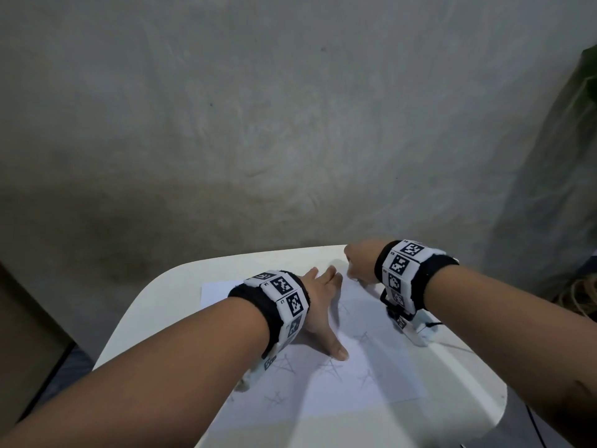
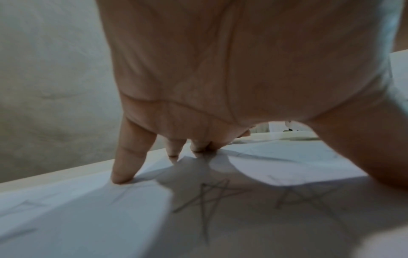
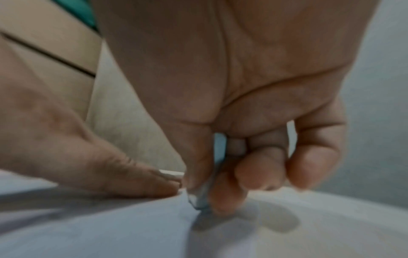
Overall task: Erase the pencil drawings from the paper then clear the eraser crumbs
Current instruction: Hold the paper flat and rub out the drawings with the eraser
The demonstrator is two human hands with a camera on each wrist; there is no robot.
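Note:
A white sheet of paper (image 1: 381, 360) with several pencil stars lies on a white table (image 1: 168, 299). My left hand (image 1: 323, 305) lies flat on the sheet with its fingers spread, pressing it down; the left wrist view shows its fingertips (image 2: 121, 178) on the paper beside a pencil star (image 2: 209, 197). At the sheet's far right corner my right hand (image 1: 357, 263) pinches a small whitish eraser (image 3: 205, 190) between thumb and fingers. The eraser's lower end touches the paper (image 3: 110, 227). The left hand's fingers (image 3: 132, 181) lie just left of the eraser.
A grey-beige wall (image 1: 290, 124) rises right behind the table. A brown cardboard box (image 1: 19, 344) stands at the left. Green fabric (image 1: 588, 92) and coiled twine (image 1: 578, 295) sit at the right. The table's rounded edges drop off left and right.

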